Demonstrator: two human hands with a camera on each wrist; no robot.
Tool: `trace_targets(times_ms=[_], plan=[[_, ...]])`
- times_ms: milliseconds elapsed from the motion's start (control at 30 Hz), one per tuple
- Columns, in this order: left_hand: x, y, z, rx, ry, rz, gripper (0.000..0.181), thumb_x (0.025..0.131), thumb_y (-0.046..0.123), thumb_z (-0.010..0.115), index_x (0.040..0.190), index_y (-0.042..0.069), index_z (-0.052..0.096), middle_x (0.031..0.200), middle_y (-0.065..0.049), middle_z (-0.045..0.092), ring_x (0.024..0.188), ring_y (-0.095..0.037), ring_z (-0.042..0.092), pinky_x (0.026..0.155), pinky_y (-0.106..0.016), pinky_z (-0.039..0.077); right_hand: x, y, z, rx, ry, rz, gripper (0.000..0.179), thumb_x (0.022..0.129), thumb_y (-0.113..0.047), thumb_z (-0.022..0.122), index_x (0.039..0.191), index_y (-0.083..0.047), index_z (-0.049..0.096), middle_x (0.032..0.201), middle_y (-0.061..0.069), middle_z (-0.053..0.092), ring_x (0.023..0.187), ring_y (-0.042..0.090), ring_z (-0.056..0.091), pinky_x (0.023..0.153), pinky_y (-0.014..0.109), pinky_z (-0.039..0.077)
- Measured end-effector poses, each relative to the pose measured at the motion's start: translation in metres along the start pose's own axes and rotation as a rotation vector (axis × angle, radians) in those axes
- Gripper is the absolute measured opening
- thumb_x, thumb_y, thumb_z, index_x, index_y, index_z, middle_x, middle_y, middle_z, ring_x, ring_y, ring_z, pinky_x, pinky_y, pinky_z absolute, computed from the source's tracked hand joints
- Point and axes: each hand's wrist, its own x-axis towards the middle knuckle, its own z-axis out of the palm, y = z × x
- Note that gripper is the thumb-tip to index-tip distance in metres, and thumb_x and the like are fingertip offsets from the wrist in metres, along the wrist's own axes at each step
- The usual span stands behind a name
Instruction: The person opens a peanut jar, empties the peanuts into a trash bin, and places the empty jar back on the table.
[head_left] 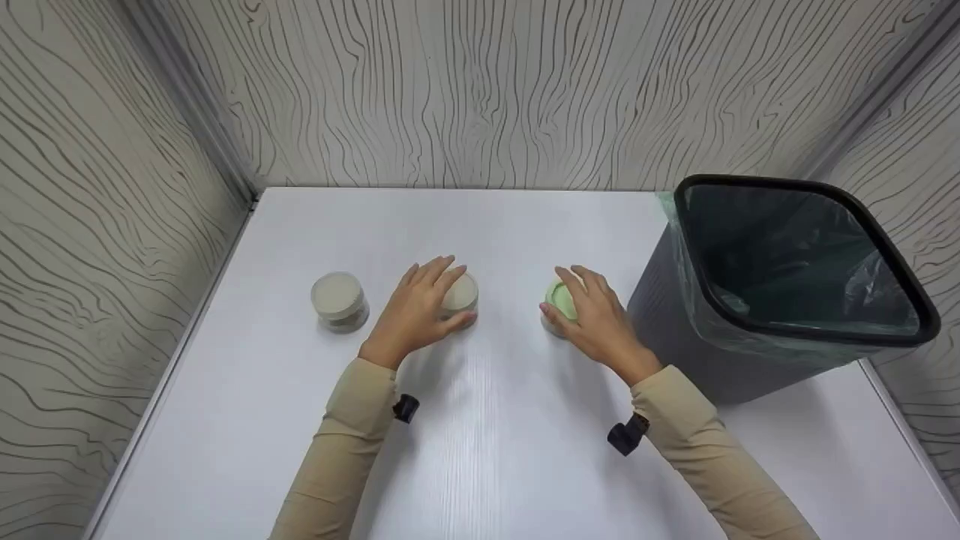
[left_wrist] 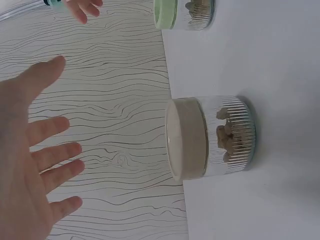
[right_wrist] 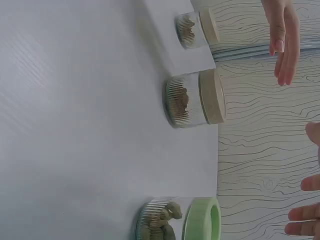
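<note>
Three ribbed glass jars stand upright on the white table, with brownish lumps inside. Over the middle jar (head_left: pixel 463 292), which has a beige lid, hovers my left hand (head_left: pixel 418 309); the left wrist view shows its fingers spread and apart from that jar (left_wrist: pixel 220 137). My right hand (head_left: pixel 600 322) is held above the jar with a light green lid (head_left: pixel 559 298) and partly covers it in the head view. Its fingers (right_wrist: pixel 305 214) are apart from that green-lidded jar (right_wrist: pixel 202 220) in the right wrist view. Another beige-lidded jar (head_left: pixel 337 296) stands left of my left hand.
A grey bin (head_left: pixel 667 337) with a black rim and a clear greenish liner stands at the table's right, close beside my right hand. Wood-patterned panels (head_left: pixel 450 90) rise behind the white table (head_left: pixel 480 465) and along both sides.
</note>
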Motion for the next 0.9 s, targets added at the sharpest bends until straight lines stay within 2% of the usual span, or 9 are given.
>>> trace_targets(times_ms=[100,200,333,467,633,900], plan=[[-0.004,0.0,0.004,-0.03,0.043,0.04,0.062,0.088,0.043,0.066,0.136,0.008,0.051,0.143,-0.015,0.051,0.134,-0.033,0.049,0.115,-0.056,0.038,-0.004,0.0,0.003,0.023,0.012,-0.003,0.059,0.092,-0.039,0.062,0.139,-0.008,0.047,0.136,0.021,0.049,0.128,0.038,0.047,0.105,0.058,0.044],[-0.008,0.001,0.008,-0.047,0.057,0.047,0.059,0.087,0.039,0.068,0.135,0.009,0.052,0.142,-0.014,0.053,0.132,-0.033,0.05,0.114,-0.055,0.04,-0.008,0.002,0.008,0.025,0.044,-0.024,0.056,0.09,-0.036,0.065,0.136,-0.007,0.05,0.131,0.02,0.053,0.121,0.036,0.05,0.099,0.056,0.047],[-0.011,0.002,0.012,-0.058,0.073,0.067,0.056,0.087,0.036,0.07,0.133,0.008,0.054,0.14,-0.014,0.054,0.13,-0.033,0.052,0.112,-0.054,0.042,-0.011,0.006,0.014,0.016,0.122,-0.093,0.051,0.086,-0.029,0.071,0.129,-0.005,0.055,0.124,0.018,0.058,0.112,0.034,0.055,0.091,0.053,0.051],[-0.015,0.001,0.016,-0.059,0.118,0.085,0.053,0.086,0.031,0.071,0.13,0.007,0.056,0.136,-0.015,0.057,0.126,-0.033,0.056,0.11,-0.051,0.045,-0.014,0.008,0.019,0.01,0.183,-0.162,0.048,0.082,-0.022,0.076,0.122,-0.003,0.059,0.118,0.017,0.06,0.107,0.033,0.058,0.088,0.051,0.054],[-0.02,-0.001,0.022,-0.058,0.165,0.097,0.05,0.084,0.026,0.073,0.127,0.005,0.059,0.131,-0.015,0.061,0.121,-0.032,0.06,0.106,-0.046,0.049,-0.019,0.008,0.021,0.039,0.166,-0.18,0.045,0.082,-0.017,0.076,0.121,-0.002,0.059,0.115,0.017,0.061,0.107,0.033,0.059,0.089,0.048,0.056],[-0.025,-0.002,0.028,-0.07,0.177,0.061,0.046,0.084,0.02,0.073,0.125,0.004,0.06,0.127,-0.015,0.063,0.117,-0.029,0.062,0.101,-0.039,0.054,-0.027,0.009,0.026,0.05,0.136,-0.137,0.042,0.082,-0.016,0.075,0.12,-0.001,0.06,0.112,0.017,0.064,0.107,0.033,0.063,0.087,0.045,0.058]])
